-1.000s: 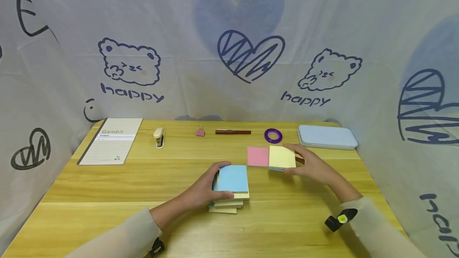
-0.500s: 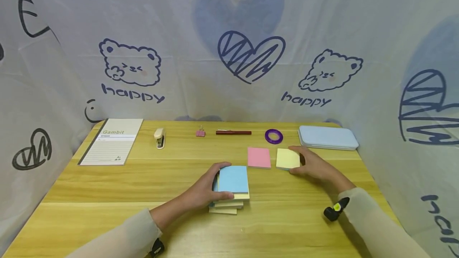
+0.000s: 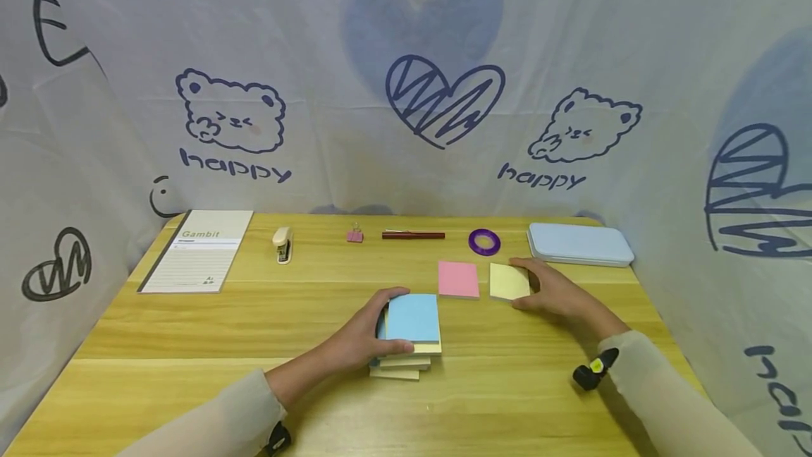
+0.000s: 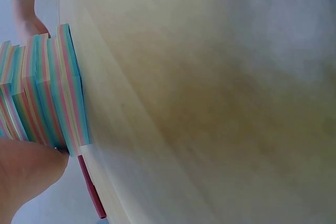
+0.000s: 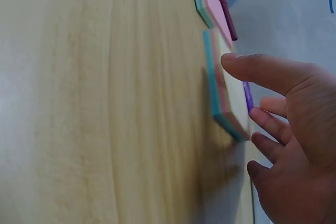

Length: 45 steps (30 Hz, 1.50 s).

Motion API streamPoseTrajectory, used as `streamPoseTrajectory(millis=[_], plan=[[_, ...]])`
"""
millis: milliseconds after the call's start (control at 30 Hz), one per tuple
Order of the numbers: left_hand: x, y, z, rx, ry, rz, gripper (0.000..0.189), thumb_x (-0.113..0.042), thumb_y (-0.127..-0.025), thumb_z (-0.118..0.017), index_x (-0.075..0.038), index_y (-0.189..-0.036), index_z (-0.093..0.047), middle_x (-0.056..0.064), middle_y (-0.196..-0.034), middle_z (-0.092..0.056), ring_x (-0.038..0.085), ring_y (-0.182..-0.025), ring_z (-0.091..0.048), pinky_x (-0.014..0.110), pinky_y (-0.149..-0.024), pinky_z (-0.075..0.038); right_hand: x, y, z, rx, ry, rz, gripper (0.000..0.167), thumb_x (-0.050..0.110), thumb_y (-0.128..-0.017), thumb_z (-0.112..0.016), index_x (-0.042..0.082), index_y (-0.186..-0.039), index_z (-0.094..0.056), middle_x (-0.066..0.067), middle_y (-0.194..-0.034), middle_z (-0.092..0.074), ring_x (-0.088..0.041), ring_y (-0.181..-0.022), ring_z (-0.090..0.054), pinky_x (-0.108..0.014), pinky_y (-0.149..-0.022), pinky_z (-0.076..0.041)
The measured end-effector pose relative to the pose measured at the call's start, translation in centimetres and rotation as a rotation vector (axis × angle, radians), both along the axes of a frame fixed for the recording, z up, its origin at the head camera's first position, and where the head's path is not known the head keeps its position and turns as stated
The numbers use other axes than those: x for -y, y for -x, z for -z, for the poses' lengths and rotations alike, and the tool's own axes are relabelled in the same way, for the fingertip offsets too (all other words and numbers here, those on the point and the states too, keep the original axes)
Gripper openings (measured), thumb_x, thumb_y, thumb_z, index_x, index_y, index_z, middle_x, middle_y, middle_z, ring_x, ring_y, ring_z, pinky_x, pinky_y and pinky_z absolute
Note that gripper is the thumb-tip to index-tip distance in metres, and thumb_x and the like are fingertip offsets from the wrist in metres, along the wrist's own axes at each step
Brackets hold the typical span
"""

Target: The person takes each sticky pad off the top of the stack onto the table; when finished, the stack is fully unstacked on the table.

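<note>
My left hand (image 3: 363,337) grips a stack of sticky note pads (image 3: 412,319) at the middle of the table, thumb along the near side and fingers at the far side. A blue sheet tops it, and the pads below stand unevenly offset. The left wrist view shows their striped edges (image 4: 50,93). Farther right, my right hand (image 3: 558,295) spans a yellow-topped sticky note pad (image 3: 507,281), thumb at its near edge and fingers at its far edge. This pad (image 5: 231,95) lies low at the table. Just left of it, a pink-topped pad (image 3: 458,279) lies flat, separated by a narrow gap.
Along the back of the wooden table (image 3: 254,386) are a notebook (image 3: 197,252), a small stapler (image 3: 283,244), a pink binder clip (image 3: 354,235), a dark red pen (image 3: 413,235), a purple tape roll (image 3: 484,241) and a pale blue case (image 3: 580,242). A printed cloth hangs behind.
The right hand has moved the yellow-topped pad slightly right, away from the pink one, and lowered it. The left hand and its stack have stayed in place.
</note>
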<state>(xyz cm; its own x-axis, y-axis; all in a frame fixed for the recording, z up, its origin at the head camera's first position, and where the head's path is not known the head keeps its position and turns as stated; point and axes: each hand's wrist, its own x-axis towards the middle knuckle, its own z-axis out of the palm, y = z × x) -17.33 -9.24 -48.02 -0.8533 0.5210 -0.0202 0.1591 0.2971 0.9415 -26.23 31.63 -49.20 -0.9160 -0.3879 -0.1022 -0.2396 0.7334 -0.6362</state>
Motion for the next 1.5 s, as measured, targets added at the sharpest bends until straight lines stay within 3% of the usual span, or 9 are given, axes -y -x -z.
streamPoseTrajectory(millis=[200, 433, 667, 833, 1000, 1200, 1500], plan=[[0.0, 0.0, 0.1, 0.002, 0.006, -0.003, 0.086, -0.025, -0.088, -0.085, -0.019, -0.157, -0.034, 0.016, -0.148, -0.043, 0.031, -0.116, -0.052, 0.045, -0.094, -0.044, 0.7, -0.5, -1.1, 0.000, -0.005, 0.003, 0.092, 0.035, -0.085, -0.085, 0.008, -0.158, -0.037, -0.023, -0.162, -0.034, -0.047, -0.149, -0.028, -0.066, -0.118, -0.020], [0.0, 0.0, 0.2, 0.000, 0.022, -0.014, 0.086, -0.028, -0.087, -0.085, -0.020, -0.157, -0.035, 0.016, -0.148, -0.044, 0.030, -0.115, -0.051, 0.045, -0.095, -0.043, 3.1, -1.9, -2.8, -0.007, 0.073, -0.052, 0.087, 0.028, -0.087, -0.084, 0.008, -0.158, -0.039, -0.022, -0.160, -0.037, -0.048, -0.148, -0.030, -0.070, -0.116, -0.023], [-0.1, 0.0, 0.4, 0.010, 0.017, -0.017, 0.087, -0.028, -0.087, -0.086, -0.020, -0.157, -0.035, 0.016, -0.146, -0.045, 0.030, -0.115, -0.052, 0.044, -0.095, -0.043, 5.8, -3.5, -3.9, -0.032, 0.093, -0.145, 0.085, 0.026, -0.089, -0.083, 0.013, -0.159, -0.038, -0.014, -0.162, -0.038, -0.044, -0.150, -0.030, -0.068, -0.116, -0.025], [0.0, -0.2, 0.3, 0.012, 0.026, -0.020, 0.087, -0.029, -0.087, -0.086, -0.020, -0.157, -0.035, 0.016, -0.146, -0.045, 0.030, -0.114, -0.051, 0.044, -0.094, -0.043, 8.2, -4.7, -4.6, -0.024, 0.120, -0.217, 0.085, 0.033, -0.088, -0.083, 0.016, -0.159, -0.039, -0.010, -0.163, -0.039, -0.041, -0.149, -0.034, -0.065, -0.115, -0.030], [0.0, -0.1, 0.3, -0.001, 0.038, -0.008, 0.086, -0.031, -0.088, -0.084, -0.018, -0.157, -0.034, 0.016, -0.147, -0.044, 0.029, -0.114, -0.051, 0.044, -0.095, -0.043, 10.5, -5.8, -4.7, -0.007, 0.141, -0.268, 0.086, 0.036, -0.088, -0.083, 0.016, -0.159, -0.038, -0.007, -0.162, -0.040, -0.041, -0.145, -0.041, -0.063, -0.113, -0.036], [0.0, 0.0, 0.2, -0.005, 0.040, 0.004, 0.087, -0.033, -0.088, -0.084, -0.019, -0.158, -0.033, 0.014, -0.151, -0.043, 0.030, -0.117, -0.052, 0.047, -0.097, -0.044, 13.2, -6.8, -4.5, 0.057, 0.187, -0.331, 0.096, 0.042, -0.085, -0.085, 0.012, -0.161, -0.035, -0.007, -0.161, -0.040, -0.032, -0.146, -0.040, -0.051, -0.116, -0.038], [0.1, 0.1, 0.1, 0.001, 0.037, 0.000, 0.087, -0.034, -0.089, -0.084, -0.020, -0.158, -0.033, 0.014, -0.153, -0.041, 0.031, -0.120, -0.052, 0.049, -0.097, -0.046, 14.9, -7.2, -4.3, 0.017, 0.162, -0.291, 0.091, 0.044, -0.085, -0.085, 0.011, -0.157, -0.041, -0.009, -0.150, -0.050, -0.031, -0.131, -0.055, -0.051, -0.108, -0.047]])
